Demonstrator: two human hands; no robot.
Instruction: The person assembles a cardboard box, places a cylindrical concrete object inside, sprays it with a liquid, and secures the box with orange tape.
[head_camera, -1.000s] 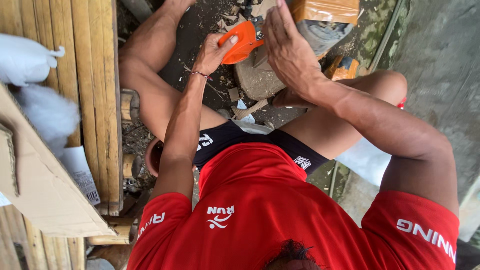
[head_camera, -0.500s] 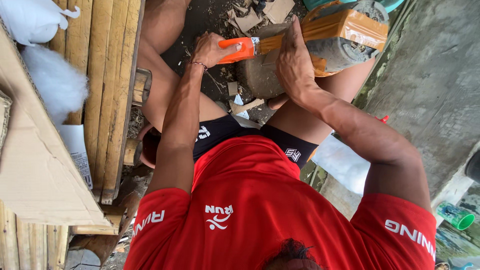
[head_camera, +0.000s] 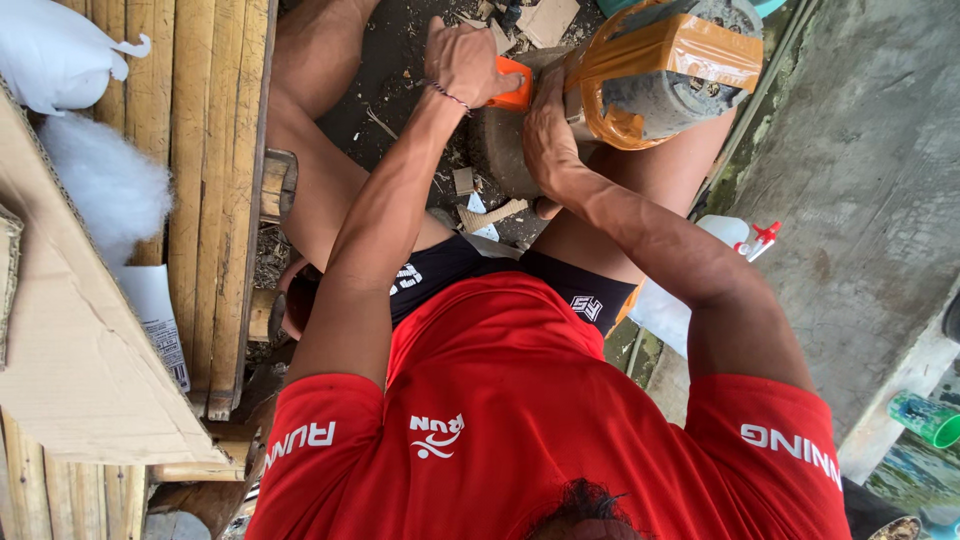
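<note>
While we look down over the red shirt (head_camera: 520, 430), we see both arms reaching forward between the bare knees. Our left hand (head_camera: 462, 60) is curled into a fist, its fingers (head_camera: 478, 88) wrapped around the orange handle (head_camera: 512, 88) of a tool whose working end is hidden behind the hands. A thin bracelet (head_camera: 450, 97) circles that wrist. Our right hand (head_camera: 548, 135) lies just beside it, palm pressed down on a grey block (head_camera: 497, 150) that sits on the dirt floor (head_camera: 400, 70); its fingers are bent over the block's top, but we cannot tell whether they clasp anything more. Just beyond the right hand, touching it or nearly so, stands a grey bundle wrapped in orange tape (head_camera: 655, 70), resting against the right thigh. Scraps of cardboard (head_camera: 490, 213) and small chips lie on the floor between the legs. To the left runs a bamboo bench (head_camera: 215, 130), with a sheet of cardboard (head_camera: 70, 350), a tuft of white stuffing (head_camera: 100, 180) and a white bag (head_camera: 55, 55) on it. To the right, by the concrete wall (head_camera: 860, 200), a white spray bottle with a red nozzle (head_camera: 745, 238) lies near the right knee, and a green cup (head_camera: 925, 420) sits farther off.
</note>
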